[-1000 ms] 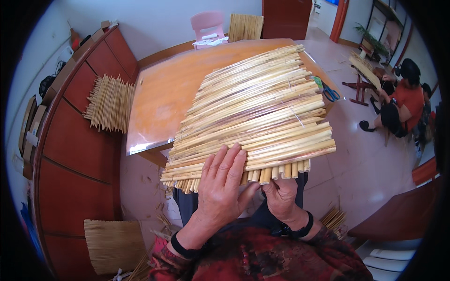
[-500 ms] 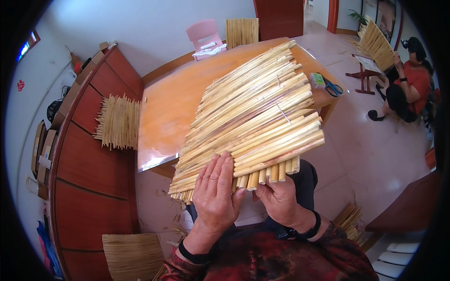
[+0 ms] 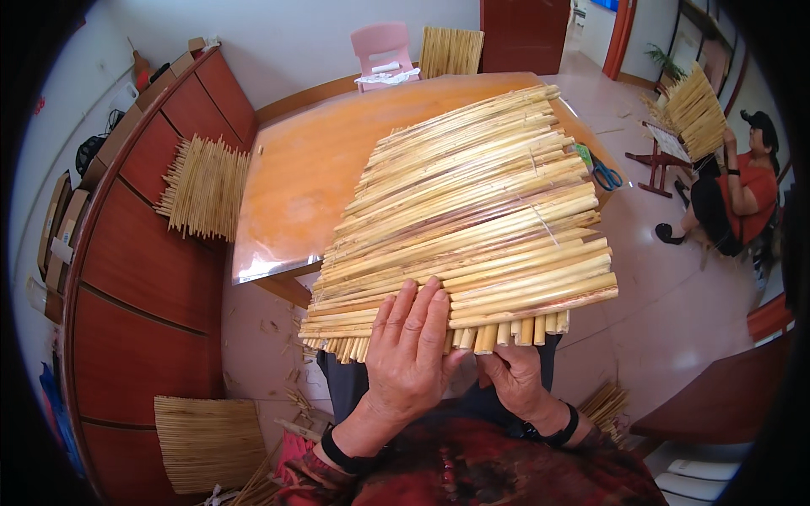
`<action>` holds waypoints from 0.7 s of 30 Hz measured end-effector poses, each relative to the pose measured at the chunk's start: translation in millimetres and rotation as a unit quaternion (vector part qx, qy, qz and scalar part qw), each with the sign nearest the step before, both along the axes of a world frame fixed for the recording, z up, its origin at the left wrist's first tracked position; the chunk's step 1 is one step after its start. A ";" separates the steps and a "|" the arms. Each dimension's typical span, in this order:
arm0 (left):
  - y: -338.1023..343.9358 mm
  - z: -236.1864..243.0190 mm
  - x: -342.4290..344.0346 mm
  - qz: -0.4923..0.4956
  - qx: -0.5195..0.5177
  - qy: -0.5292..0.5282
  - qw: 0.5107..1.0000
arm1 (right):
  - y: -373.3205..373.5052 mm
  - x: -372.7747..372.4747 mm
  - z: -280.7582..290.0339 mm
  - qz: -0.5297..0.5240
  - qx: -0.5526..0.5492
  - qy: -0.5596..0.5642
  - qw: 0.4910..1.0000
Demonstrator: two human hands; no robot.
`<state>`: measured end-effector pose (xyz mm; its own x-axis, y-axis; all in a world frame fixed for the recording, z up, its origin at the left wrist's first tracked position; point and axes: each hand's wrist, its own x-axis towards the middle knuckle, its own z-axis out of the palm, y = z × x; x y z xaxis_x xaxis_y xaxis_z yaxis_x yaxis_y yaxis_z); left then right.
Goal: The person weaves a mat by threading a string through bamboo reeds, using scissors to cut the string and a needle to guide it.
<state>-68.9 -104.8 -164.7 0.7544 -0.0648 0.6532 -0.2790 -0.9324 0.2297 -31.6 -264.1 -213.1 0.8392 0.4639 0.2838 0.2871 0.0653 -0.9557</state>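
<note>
A large mat of pale yellow reed stalks point(image 3: 456, 228), bound with thin ties, slopes from my lap up over the table's near side. My left hand point(image 3: 405, 358) lies on its near edge, fingers stretched over the top stalks and thumb at the edge below. Beneath the lower edge, my right hand point(image 3: 520, 388) holds the stalk ends from underneath; its fingertips are partly hidden. A second layer of shorter stalk ends shows under the top one between the hands. Blue-handled scissors point(image 3: 607, 176) and a small green box point(image 3: 583, 155), partly covered by the mat, lie on the table's right side.
The orange-topped table point(image 3: 283, 198) stands ahead. Red cabinets point(image 3: 139, 308) line the left, with stalk panels point(image 3: 202, 187) against them and another panel point(image 3: 209, 443) lower down. A pink chair point(image 3: 381, 44) is behind. At right, a seated person point(image 3: 751, 190) handles another panel point(image 3: 694, 114).
The mat and both my hands sit slightly lower and further right in the view, which has itself shifted. The mat now covers more of the green box. My hold looks the same.
</note>
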 end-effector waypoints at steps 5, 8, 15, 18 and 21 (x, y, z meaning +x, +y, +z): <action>-1.9 -2.3 -0.6 0.001 -0.010 0.003 1.000 | 0.3 -1.2 -9.0 -0.010 0.030 0.018 0.999; -1.5 -0.3 -0.4 0.002 -0.010 0.002 1.000 | 2.1 -3.9 -3.9 -0.008 0.032 0.043 0.999; -1.8 0.4 1.2 -0.004 -0.014 0.001 1.000 | 2.6 -5.6 1.2 -0.024 0.042 -0.006 0.999; -1.4 1.7 1.8 -0.010 -0.014 0.002 1.000 | 2.5 -6.2 1.8 -0.033 0.033 -0.030 0.998; -0.4 -2.1 0.9 -0.011 -0.018 -0.005 1.000 | 3.4 -7.5 0.4 -0.045 0.033 -0.040 0.998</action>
